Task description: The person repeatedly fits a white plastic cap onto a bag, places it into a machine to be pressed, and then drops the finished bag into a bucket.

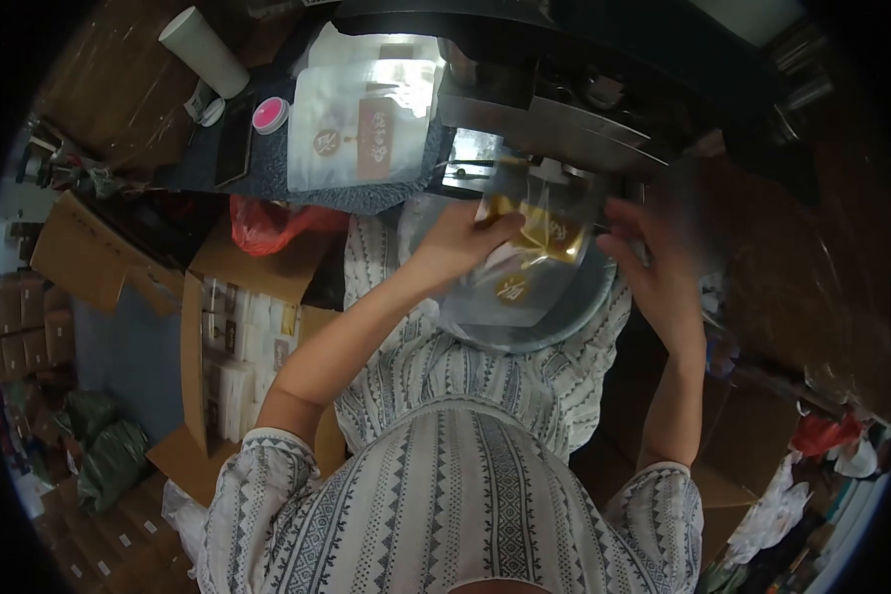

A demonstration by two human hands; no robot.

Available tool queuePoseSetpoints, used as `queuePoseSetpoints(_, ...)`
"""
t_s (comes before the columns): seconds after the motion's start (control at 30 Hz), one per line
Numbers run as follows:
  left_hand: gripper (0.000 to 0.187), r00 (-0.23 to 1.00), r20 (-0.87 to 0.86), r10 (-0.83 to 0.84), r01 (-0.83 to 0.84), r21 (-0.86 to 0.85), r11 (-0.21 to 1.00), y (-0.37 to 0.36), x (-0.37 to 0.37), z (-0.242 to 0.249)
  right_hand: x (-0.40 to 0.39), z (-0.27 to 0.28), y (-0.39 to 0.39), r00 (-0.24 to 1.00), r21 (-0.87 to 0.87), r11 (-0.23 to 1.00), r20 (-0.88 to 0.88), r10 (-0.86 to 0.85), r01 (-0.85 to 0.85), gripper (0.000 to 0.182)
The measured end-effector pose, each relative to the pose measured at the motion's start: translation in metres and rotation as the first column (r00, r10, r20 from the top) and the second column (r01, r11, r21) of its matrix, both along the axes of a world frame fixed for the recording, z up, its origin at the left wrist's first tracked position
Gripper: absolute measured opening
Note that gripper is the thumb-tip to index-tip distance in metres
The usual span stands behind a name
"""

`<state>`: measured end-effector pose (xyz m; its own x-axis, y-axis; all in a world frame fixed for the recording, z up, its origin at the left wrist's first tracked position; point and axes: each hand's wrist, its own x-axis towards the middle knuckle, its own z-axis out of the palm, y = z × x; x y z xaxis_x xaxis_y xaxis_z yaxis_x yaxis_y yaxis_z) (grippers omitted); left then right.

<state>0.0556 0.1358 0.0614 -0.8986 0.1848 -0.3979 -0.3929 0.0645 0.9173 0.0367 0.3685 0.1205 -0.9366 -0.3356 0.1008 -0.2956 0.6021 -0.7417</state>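
A person in a white dress [445, 475] with dark patterns has both hands near the middle of the frame. The left hand [465, 240] has a clear bag [513, 289] in its grip, with the thumb pressed on the front. The bag has shiny gold on it and sits just right of the middle, over a round tub [537, 345] on the person's lap. The right hand [655, 265] is just beside the bag's right side. Its grip is a bit wide, with the thumb and fingers apart, and one cannot tell if it touches the bag. Above them, a dark machine [584, 117] with a metal front fills the top right. At the top, left of the machine, a pile of clear bags [339, 109] lies on a blue-gray cloth [391, 195]. A pink-topped jar [270, 115] and a white cup [206, 54] are at the upper left. Below the jar is a red plastic bag [259, 226]. Lower down on the left, a brown box [195, 366] holds white packs [233, 391].
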Motion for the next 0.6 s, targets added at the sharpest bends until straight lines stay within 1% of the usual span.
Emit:
queuePoseSetpoints(0.07, 0.032, 0.988, 0.061, 0.14, -0.145, 0.089, 0.985, 0.004, -0.011, -0.006, 0.004, -0.006, 0.019, 0.998, 0.06, 0.997, -0.031, -0.051, 0.053, 0.033)
queuePoseSetpoints(0.1, 0.032, 0.988, 0.066, 0.14, -0.146, 0.09, 0.985, 0.006, -0.011, -0.007, 0.002, -0.009, 0.027, 0.998, 0.061, 0.997, -0.026, -0.051, 0.052, 0.033)
queuePoseSetpoints(0.13, 0.032, 0.982, 0.085, 0.166, -0.176, 0.115, 0.978, 0.007, -0.01, -0.007, -0.003, -0.013, 0.035, 0.973, 0.132, 0.965, -0.081, -0.216, 0.225, 0.032)
queuePoseSetpoints(0.17, 0.032, 0.976, 0.102, 0.19, -0.204, 0.14, 0.969, 0.008, -0.01, -0.008, -0.009, -0.019, 0.045, 0.917, 0.19, 0.899, -0.148, -0.371, 0.395, 0.031)
queuePoseSetpoints(0.2, 0.032, 0.977, 0.106, 0.187, -0.201, 0.14, 0.97, 0.008, -0.009, -0.005, -0.02, -0.039, 0.062, 0.916, 0.193, 0.897, -0.145, -0.374, 0.397, 0.031)
queuePoseSetpoints(0.23, 0.031, 0.978, 0.131, 0.163, -0.179, 0.118, 0.977, 0.008, -0.009, 0.0, -0.033, -0.069, 0.081, 0.902, 0.343, 0.853, -0.326, -0.283, 0.392, 0.029)
queuePoseSetpoints(0.27, 0.031, 0.978, 0.153, 0.142, -0.158, 0.096, 0.983, 0.005, -0.009, 0.003, -0.04, -0.085, 0.09, 0.863, 0.478, 0.779, -0.482, -0.154, 0.406, 0.028)
queuePoseSetpoints(0.3, 0.031, 0.978, 0.15, 0.145, -0.16, 0.097, 0.982, 0.0, -0.008, 0.002, -0.04, -0.084, 0.089, 0.862, 0.477, 0.78, -0.485, -0.151, 0.405, 0.028)
queuePoseSetpoints(0.33, 0.033, 0.981, -0.048, 0.185, -0.189, -0.078, 0.979, -0.008, -0.008, -0.001, -0.041, -0.081, 0.088, 0.887, 0.495, 0.771, -0.42, -0.192, 0.401, 0.028)
queuePoseSetpoints(0.37, 0.035, 0.952, -0.245, 0.181, -0.242, -0.246, 0.939, -0.02, -0.007, -0.004, -0.04, -0.08, 0.086, 0.906, 0.51, 0.763, -0.35, -0.237, 0.397, 0.029)
queuePoseSetpoints(0.4, 0.039, 0.819, -0.552, 0.16, -0.437, -0.417, 0.797, -0.039, -0.011, -0.007, -0.04, -0.075, 0.084, 0.905, 0.507, 0.764, -0.35, -0.24, 0.399, 0.029)
queuePoseSetpoints(0.43, 0.044, 0.619, -0.784, 0.037, -0.643, -0.479, 0.597, -0.063, -0.014, -0.011, -0.038, -0.068, 0.081, 0.924, 0.55, 0.749, -0.302, -0.233, 0.369, 0.029)
queuePoseSetpoints(0.47, 0.051, 0.614, -0.763, -0.204, -0.693, -0.644, 0.324, -0.084, -0.015, -0.018, -0.035, -0.063, 0.078, 0.94, 0.59, 0.733, -0.254, -0.229, 0.338, 0.028)
queuePoseSetpoints(0.5, 0.051, 0.612, -0.764, -0.206, -0.694, -0.643, 0.324, -0.083, -0.008, -0.032, -0.032, -0.062, 0.076, 0.939, 0.589, 0.734, -0.256, -0.23, 0.34, 0.028)
queuePoseSetpoints(0.57, 0.047, 0.621, -0.604, -0.499, -0.674, -0.737, 0.054, -0.081, 0.015, -0.056, -0.027, -0.06, 0.068, 0.868, 0.605, 0.67, -0.482, -0.123, 0.431, 0.025)
queuePoseSetpoints(0.6, 0.047, 0.62, -0.604, -0.5, -0.675, -0.736, 0.051, -0.085, 0.02, -0.049, -0.023, -0.054, 0.063, 0.867, 0.602, 0.672, -0.483, -0.124, 0.431, 0.025)
